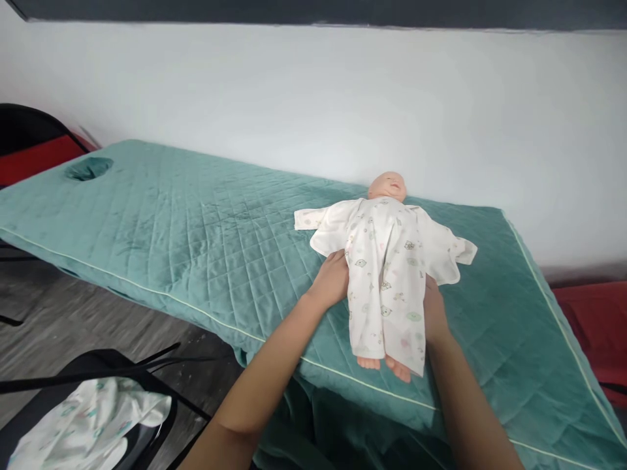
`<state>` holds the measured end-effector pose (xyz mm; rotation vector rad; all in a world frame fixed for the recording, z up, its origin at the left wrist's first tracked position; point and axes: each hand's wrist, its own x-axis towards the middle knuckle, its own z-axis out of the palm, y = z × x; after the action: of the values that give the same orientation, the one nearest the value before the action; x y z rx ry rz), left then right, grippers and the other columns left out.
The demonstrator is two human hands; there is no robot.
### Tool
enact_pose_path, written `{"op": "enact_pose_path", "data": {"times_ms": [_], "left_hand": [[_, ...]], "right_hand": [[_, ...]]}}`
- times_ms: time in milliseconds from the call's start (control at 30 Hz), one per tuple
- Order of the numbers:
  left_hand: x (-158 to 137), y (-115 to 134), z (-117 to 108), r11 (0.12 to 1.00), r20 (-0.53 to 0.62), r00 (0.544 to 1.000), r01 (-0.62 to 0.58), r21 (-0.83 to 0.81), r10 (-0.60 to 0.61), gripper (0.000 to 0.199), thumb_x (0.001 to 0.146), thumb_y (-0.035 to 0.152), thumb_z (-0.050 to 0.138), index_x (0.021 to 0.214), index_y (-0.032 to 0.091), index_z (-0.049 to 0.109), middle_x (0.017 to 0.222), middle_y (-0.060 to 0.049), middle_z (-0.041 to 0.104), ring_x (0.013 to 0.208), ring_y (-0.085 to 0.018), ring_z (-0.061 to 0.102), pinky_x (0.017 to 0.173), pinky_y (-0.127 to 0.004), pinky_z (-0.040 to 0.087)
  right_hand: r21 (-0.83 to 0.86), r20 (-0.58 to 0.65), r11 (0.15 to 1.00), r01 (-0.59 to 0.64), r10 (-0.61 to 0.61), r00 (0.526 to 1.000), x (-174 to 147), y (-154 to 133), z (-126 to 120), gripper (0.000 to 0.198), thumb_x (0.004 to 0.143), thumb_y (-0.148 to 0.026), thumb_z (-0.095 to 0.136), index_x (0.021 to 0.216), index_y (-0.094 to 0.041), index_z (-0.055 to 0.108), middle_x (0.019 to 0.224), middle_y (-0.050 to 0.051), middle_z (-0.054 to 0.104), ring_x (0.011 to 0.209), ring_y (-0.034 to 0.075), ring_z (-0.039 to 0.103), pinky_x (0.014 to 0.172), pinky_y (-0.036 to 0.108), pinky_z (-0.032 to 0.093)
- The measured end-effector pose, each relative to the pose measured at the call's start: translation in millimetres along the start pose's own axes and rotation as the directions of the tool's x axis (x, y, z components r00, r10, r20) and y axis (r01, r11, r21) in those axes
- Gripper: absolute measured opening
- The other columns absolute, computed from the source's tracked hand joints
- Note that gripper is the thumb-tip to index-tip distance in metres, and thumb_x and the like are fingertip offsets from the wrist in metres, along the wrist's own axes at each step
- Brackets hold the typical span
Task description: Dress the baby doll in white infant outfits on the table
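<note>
A baby doll (388, 186) lies on its back on the green quilted bed cover (235, 228), head toward the wall. It has on a white printed baby top (336, 225) with both sleeves spread out sideways. White patterned baby trousers (386, 281) cover its front from the chest down, and the doll's feet (369, 362) poke out at the bottom. My left hand (333, 279) is closed at the left edge of the trousers, its fingers curled in at the cloth. At the opposite edge, my right hand (434, 310) also grips the cloth, with its fingertips mostly hidden behind it.
A black chair (98, 362) at lower left holds a crumpled patterned cloth (88, 424). The bed has a round face hole (89, 168) at its far left end. A white wall (313, 98) runs behind it. Red seats (595, 333) show beyond the right end.
</note>
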<state>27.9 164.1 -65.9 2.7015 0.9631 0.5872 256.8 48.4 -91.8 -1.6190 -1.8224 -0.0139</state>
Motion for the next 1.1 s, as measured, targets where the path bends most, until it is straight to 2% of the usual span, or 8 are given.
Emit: {"op": "enact_pose_path", "data": {"times_ms": [133, 267, 367, 533, 633, 767, 933, 1100], "left_hand": [[-8.8, -3.2, -3.3, 0.997, 0.017, 0.999, -0.045, 0.067, 0.044, 0.020, 0.090, 0.023, 0.057, 0.102, 0.016, 0.071, 0.110, -0.013, 0.068, 0.115, -0.028, 0.057, 0.101, -0.041, 0.048], [-26.5, -4.8, -6.0, 0.997, -0.075, 0.995, -0.067, 0.038, 0.070, 0.021, 0.092, 0.020, 0.054, 0.102, 0.019, 0.072, 0.112, -0.010, 0.067, 0.120, -0.025, 0.054, 0.104, -0.039, 0.047], [-34.9, -4.6, -5.6, 0.998, -0.091, 0.995, -0.047, 0.029, 0.049, 0.022, 0.091, 0.018, 0.054, 0.102, 0.021, 0.073, 0.115, -0.009, 0.066, 0.123, -0.025, 0.052, 0.104, -0.041, 0.047], [-35.1, -6.4, -3.9, 0.998, -0.057, 0.997, -0.058, 0.004, 0.058, 0.019, 0.089, 0.020, 0.058, 0.097, 0.021, 0.076, 0.114, -0.009, 0.067, 0.124, -0.027, 0.051, 0.106, -0.042, 0.046], [-34.3, -7.7, -3.9, 0.998, -0.064, 0.996, -0.060, -0.020, 0.059, 0.018, 0.088, 0.020, 0.059, 0.094, 0.020, 0.076, 0.111, -0.008, 0.067, 0.122, -0.026, 0.051, 0.106, -0.041, 0.045], [-34.8, -7.7, -4.4, 0.999, -0.057, 0.998, -0.038, -0.026, 0.036, 0.017, 0.087, 0.020, 0.060, 0.090, 0.021, 0.077, 0.108, -0.008, 0.067, 0.119, -0.026, 0.052, 0.099, -0.041, 0.046], [-35.2, -5.7, -5.5, 0.999, -0.043, 0.999, 0.025, 0.033, -0.024, 0.017, 0.089, 0.021, 0.058, 0.089, 0.021, 0.075, 0.100, -0.008, 0.064, 0.105, -0.025, 0.054, 0.086, -0.041, 0.046], [-35.0, -4.4, -6.4, 0.998, -0.067, 0.997, 0.046, 0.038, -0.043, 0.016, 0.090, 0.021, 0.058, 0.085, 0.021, 0.073, 0.099, -0.008, 0.064, 0.102, -0.024, 0.053, 0.083, -0.040, 0.044]], "right_hand": [[-0.001, -0.024, 0.997, 0.072, -0.072, 0.997, 4.6, -3.8, -3.6, 0.028, 0.088, -0.032, 0.056, 0.112, -0.021, 0.064, 0.107, 0.011, 0.069, 0.101, 0.031, 0.063, 0.086, 0.045, 0.050], [-0.023, -0.006, 0.997, 0.069, -0.070, 0.998, 6.6, -5.5, -4.9, 0.027, 0.087, -0.033, 0.057, 0.110, -0.021, 0.065, 0.107, 0.011, 0.068, 0.102, 0.030, 0.063, 0.087, 0.044, 0.050], [-0.018, -0.008, 0.995, 0.100, -0.100, 0.995, 7.1, -4.9, -4.9, 0.026, 0.088, -0.034, 0.057, 0.108, -0.020, 0.067, 0.109, 0.012, 0.068, 0.103, 0.030, 0.063, 0.088, 0.044, 0.049], [0.014, 0.024, 0.999, 0.045, -0.045, 0.999, 7.3, -5.2, -6.3, 0.018, 0.089, -0.034, 0.056, 0.088, -0.021, 0.069, 0.097, 0.009, 0.068, 0.094, 0.028, 0.062, 0.083, 0.043, 0.047], [0.015, 0.044, 1.000, 0.020, -0.021, 0.999, 7.4, -6.5, -7.5, 0.017, 0.088, -0.032, 0.056, 0.084, -0.021, 0.069, 0.095, 0.010, 0.068, 0.095, 0.029, 0.061, 0.083, 0.043, 0.045], [-0.023, 0.057, 0.999, 0.045, -0.044, 0.997, 7.2, -6.0, -7.5, 0.017, 0.087, -0.030, 0.056, 0.078, -0.020, 0.066, 0.090, 0.010, 0.067, 0.093, 0.028, 0.060, 0.082, 0.042, 0.043], [-0.095, 0.069, 0.992, 0.083, -0.077, 0.995, 6.3, -2.8, -6.4, 0.020, 0.089, -0.028, 0.054, 0.073, -0.019, 0.063, 0.085, 0.009, 0.065, 0.087, 0.026, 0.057, 0.076, 0.038, 0.040], [-0.118, 0.065, 0.990, 0.077, -0.070, 0.995, 6.0, -3.3, -6.1, 0.018, 0.088, -0.025, 0.053, 0.075, -0.019, 0.064, 0.082, 0.008, 0.066, 0.085, 0.024, 0.058, 0.075, 0.036, 0.040]]}}
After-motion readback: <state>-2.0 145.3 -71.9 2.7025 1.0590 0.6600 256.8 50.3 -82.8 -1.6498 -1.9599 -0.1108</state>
